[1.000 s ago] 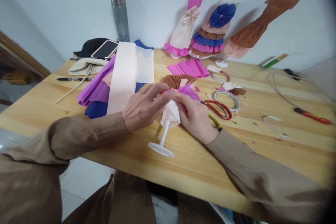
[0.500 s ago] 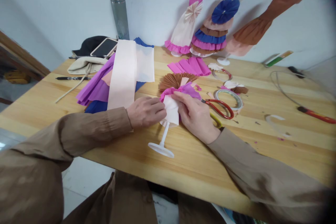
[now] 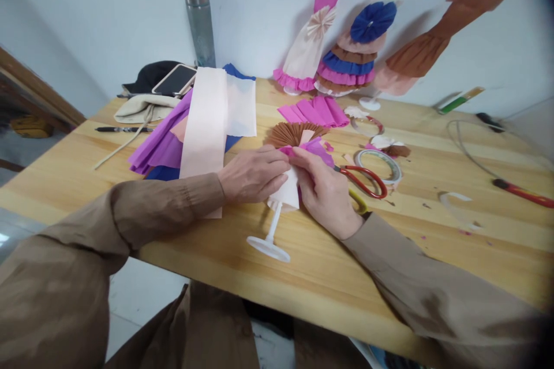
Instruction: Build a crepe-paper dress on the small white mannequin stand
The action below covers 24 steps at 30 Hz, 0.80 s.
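A small white dress form (image 3: 286,195) lies on the table with its round stand (image 3: 268,248) toward me. Pink crepe paper (image 3: 285,150) wraps its middle, mostly hidden under my fingers. My left hand (image 3: 256,174) is closed at the form's left side, its fingertips pressed on the crepe paper. From the right, my right hand (image 3: 325,191) pinches the same paper, thumb and forefinger close to the left fingertips. Beyond the hands spreads a pleated brown paper fan (image 3: 289,134), with purple paper (image 3: 318,150) beside it.
Red-handled scissors (image 3: 366,181) and a tape roll (image 3: 378,165) lie right of my hands. Crepe paper strips (image 3: 203,127) are piled at left, near a phone (image 3: 175,79) and a flask (image 3: 199,20). Three dressed forms (image 3: 364,57) lean on the wall. A red-handled tool (image 3: 523,191) lies far right.
My left hand has moved right and slightly up over the form, meeting the right fingertips. My right fingers have bent into a tighter pinch. The form stays nearly in place.
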Tool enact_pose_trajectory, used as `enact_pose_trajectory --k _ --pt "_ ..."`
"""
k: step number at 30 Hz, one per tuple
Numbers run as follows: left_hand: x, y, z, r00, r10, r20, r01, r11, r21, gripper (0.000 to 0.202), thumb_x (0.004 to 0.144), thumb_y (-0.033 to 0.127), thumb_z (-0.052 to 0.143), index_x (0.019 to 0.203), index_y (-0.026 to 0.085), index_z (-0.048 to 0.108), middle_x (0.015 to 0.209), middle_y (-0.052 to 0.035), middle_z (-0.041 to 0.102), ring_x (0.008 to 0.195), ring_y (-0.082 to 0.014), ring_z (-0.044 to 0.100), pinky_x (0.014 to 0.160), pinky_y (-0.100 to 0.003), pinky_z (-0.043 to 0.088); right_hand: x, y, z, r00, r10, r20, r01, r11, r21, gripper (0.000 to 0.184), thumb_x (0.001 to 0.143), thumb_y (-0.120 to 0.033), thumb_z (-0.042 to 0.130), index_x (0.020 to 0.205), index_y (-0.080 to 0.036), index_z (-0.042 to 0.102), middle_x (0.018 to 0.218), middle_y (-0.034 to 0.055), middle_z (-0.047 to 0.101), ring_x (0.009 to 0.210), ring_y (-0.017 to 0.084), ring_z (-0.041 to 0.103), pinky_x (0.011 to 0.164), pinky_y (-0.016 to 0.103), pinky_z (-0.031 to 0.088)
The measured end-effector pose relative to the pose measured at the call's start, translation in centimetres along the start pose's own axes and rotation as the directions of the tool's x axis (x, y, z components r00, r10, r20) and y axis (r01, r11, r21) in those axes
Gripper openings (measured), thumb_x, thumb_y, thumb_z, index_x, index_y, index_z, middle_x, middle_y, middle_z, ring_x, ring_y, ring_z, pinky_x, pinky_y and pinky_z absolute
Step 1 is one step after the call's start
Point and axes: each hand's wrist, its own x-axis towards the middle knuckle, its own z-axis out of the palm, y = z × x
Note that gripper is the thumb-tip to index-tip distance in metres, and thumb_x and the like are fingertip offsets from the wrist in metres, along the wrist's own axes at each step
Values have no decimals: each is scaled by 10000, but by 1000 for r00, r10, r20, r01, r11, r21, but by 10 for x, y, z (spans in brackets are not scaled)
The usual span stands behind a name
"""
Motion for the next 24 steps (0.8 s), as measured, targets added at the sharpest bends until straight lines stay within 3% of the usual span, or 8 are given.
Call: enact_pose_trajectory --k 3,10,17,24 --pt "4 0 6 997 -37 64 37 999 -3 357 1003 239 287 927 129 617 1019 -135 684 964 -216 637 881 -383 537 -3 1 2 999 34 -20 -34 999 12 464 939 -126 471 1394 -216 474 1132 107 751 934 255 741 776 412 612" --pt "4 4 7 987 -86 133 94 994 -60 350 1013 266 295 994 120 613 1117 -151 630 1016 -218 624 898 -362 536 -6 2 1 997 67 -44 -64 995 76 519 922 -84 456 1416 -241 446 1227 103 717 1094 246 698 898 435 590" --pt "0 -1 13 991 2 131 5 999 -47 367 1010 274 308 1001 109 636 1075 -143 663 1008 -231 613 922 -382 515 -5 0 -3 992 112 -56 -100 976 191 383 946 -100 411 1283 -204 560 1248 132 684 1137 241 673 970 469 558" --pt "-1 -4 19 998 27 59 -24 999 -46 326 997 255 358 924 121 646 1090 -149 678 986 -224 609 942 -415 504 -7 1 -10 972 136 -194 -93 972 216 272 928 -113 459 1136 -205 607 993 86 708 905 222 698 823 434 587"
